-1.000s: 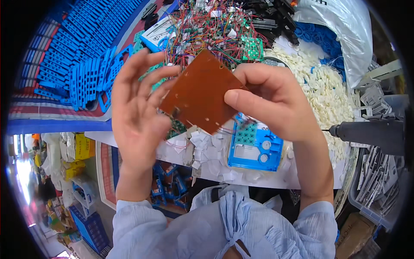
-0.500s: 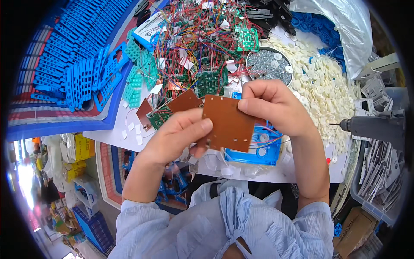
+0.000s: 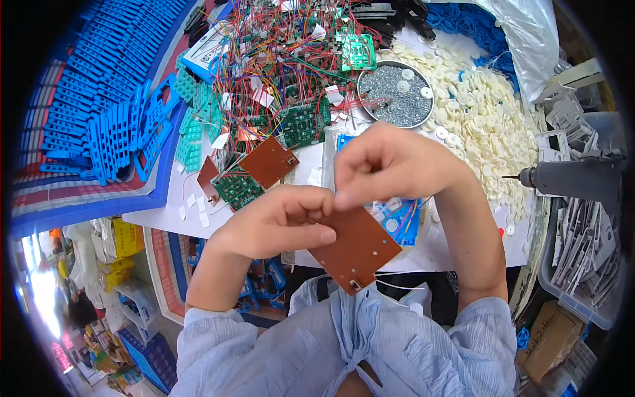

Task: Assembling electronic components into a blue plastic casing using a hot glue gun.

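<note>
Brown board (image 3: 362, 246) has turned and come nearer the body — left hand (image 3: 274, 223) pinches its left side; right hand (image 3: 397, 162) bunched at its far corner, hold unclear. Likely repositioning the board; next move calls for a steady left pinch.

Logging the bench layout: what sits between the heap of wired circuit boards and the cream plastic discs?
In the head view, a round dish of small silvery metal parts, with a few white discs on top.

Bright overall, white glare far left
</note>
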Action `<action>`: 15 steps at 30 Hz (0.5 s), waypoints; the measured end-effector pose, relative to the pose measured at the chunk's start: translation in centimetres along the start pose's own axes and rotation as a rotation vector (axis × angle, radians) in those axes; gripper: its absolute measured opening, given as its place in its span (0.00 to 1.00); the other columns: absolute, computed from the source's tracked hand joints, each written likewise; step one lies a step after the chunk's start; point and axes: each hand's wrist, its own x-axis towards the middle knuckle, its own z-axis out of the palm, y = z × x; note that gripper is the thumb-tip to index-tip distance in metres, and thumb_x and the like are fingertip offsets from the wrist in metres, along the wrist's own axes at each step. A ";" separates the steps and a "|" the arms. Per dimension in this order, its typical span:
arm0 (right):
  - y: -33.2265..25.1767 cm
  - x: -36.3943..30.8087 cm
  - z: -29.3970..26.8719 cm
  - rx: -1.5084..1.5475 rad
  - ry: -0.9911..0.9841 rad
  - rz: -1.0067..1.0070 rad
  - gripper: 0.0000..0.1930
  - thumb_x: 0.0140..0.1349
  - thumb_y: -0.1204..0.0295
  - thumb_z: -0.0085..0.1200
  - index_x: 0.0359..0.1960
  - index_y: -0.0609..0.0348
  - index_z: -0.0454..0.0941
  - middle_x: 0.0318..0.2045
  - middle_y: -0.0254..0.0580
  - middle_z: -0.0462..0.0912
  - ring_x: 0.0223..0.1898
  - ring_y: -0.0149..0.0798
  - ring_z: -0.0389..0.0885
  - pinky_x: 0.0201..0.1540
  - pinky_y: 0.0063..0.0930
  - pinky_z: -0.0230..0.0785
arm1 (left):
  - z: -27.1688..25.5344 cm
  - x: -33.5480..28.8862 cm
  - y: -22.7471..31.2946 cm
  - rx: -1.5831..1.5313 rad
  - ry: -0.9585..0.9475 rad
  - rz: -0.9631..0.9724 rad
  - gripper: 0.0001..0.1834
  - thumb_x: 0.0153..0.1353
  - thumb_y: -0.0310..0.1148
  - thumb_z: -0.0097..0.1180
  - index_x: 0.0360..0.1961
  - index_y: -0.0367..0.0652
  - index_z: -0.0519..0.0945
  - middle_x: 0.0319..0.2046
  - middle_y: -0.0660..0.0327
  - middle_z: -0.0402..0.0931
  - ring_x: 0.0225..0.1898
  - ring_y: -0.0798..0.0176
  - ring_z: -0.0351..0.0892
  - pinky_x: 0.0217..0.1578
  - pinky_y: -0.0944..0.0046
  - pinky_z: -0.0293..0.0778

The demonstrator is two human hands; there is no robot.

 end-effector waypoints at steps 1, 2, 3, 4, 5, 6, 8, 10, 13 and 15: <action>-0.2 -0.6 0.0 0.080 0.109 -0.021 0.08 0.66 0.70 0.64 0.33 0.61 0.82 0.23 0.25 0.78 0.24 0.19 0.72 0.26 0.18 0.62 | 0.1 -0.3 -0.1 0.015 0.030 0.029 0.08 0.68 0.24 0.60 0.47 0.34 0.80 0.40 0.66 0.80 0.43 0.75 0.78 0.46 0.68 0.76; -0.3 -1.2 0.0 0.160 0.221 -0.038 0.07 0.67 0.70 0.63 0.36 0.62 0.83 0.25 0.27 0.81 0.26 0.20 0.75 0.28 0.18 0.65 | 0.2 -0.5 -0.2 0.030 0.054 0.057 0.08 0.68 0.24 0.61 0.46 0.34 0.79 0.40 0.66 0.80 0.42 0.75 0.77 0.46 0.68 0.75; 0.3 -1.7 0.0 0.146 0.324 -0.117 0.08 0.67 0.69 0.63 0.38 0.62 0.83 0.28 0.28 0.81 0.29 0.20 0.76 0.32 0.19 0.67 | 0.5 -0.7 -0.5 0.100 0.106 0.092 0.09 0.67 0.24 0.61 0.46 0.34 0.79 0.39 0.66 0.79 0.42 0.75 0.77 0.46 0.68 0.75; 1.3 -2.0 0.0 0.132 0.427 -0.197 0.09 0.68 0.68 0.63 0.40 0.62 0.84 0.32 0.29 0.82 0.33 0.21 0.77 0.35 0.19 0.69 | 0.8 -0.8 -0.8 0.170 0.159 0.127 0.09 0.66 0.24 0.62 0.46 0.34 0.79 0.38 0.66 0.79 0.41 0.75 0.77 0.46 0.68 0.75; 2.0 -2.2 0.3 0.119 0.528 -0.275 0.10 0.69 0.67 0.62 0.42 0.62 0.84 0.35 0.30 0.83 0.36 0.21 0.78 0.39 0.20 0.71 | 0.8 -0.8 -1.4 0.221 0.188 0.173 0.09 0.65 0.23 0.63 0.45 0.34 0.78 0.37 0.67 0.78 0.40 0.75 0.76 0.45 0.69 0.74; 2.0 -2.5 1.1 -0.046 0.731 -0.314 0.12 0.66 0.68 0.65 0.44 0.63 0.83 0.39 0.35 0.84 0.40 0.24 0.79 0.45 0.23 0.71 | 0.7 -0.7 -2.3 0.270 0.218 0.219 0.09 0.64 0.23 0.63 0.44 0.35 0.78 0.36 0.67 0.77 0.39 0.76 0.75 0.44 0.69 0.74; 3.1 -4.1 2.2 -0.294 0.888 -0.463 0.13 0.62 0.69 0.67 0.45 0.63 0.83 0.39 0.37 0.84 0.39 0.27 0.79 0.43 0.23 0.71 | 1.2 -0.7 -3.1 0.315 0.287 0.272 0.09 0.63 0.22 0.65 0.40 0.36 0.76 0.34 0.68 0.75 0.37 0.76 0.73 0.42 0.71 0.72; 3.3 -5.0 4.1 -0.427 0.950 -0.516 0.14 0.59 0.71 0.69 0.44 0.62 0.83 0.39 0.38 0.84 0.38 0.30 0.80 0.41 0.23 0.71 | 1.8 -0.8 -3.5 0.307 0.376 0.286 0.10 0.61 0.21 0.66 0.36 0.38 0.74 0.31 0.70 0.72 0.35 0.77 0.71 0.39 0.72 0.70; 2.6 -5.8 7.0 -0.436 0.880 -0.408 0.13 0.56 0.73 0.70 0.41 0.61 0.84 0.39 0.40 0.85 0.37 0.32 0.79 0.38 0.24 0.70 | 1.9 -0.3 -4.5 0.405 0.446 0.397 0.13 0.63 0.21 0.65 0.31 0.43 0.69 0.28 0.72 0.69 0.32 0.78 0.68 0.36 0.73 0.67; 3.3 -5.9 7.9 -0.403 0.764 -0.266 0.10 0.55 0.75 0.69 0.38 0.62 0.84 0.37 0.39 0.85 0.37 0.32 0.79 0.37 0.24 0.69 | 2.5 -0.1 -4.7 0.214 0.456 0.328 0.15 0.64 0.22 0.63 0.30 0.45 0.67 0.26 0.72 0.68 0.30 0.78 0.67 0.34 0.73 0.66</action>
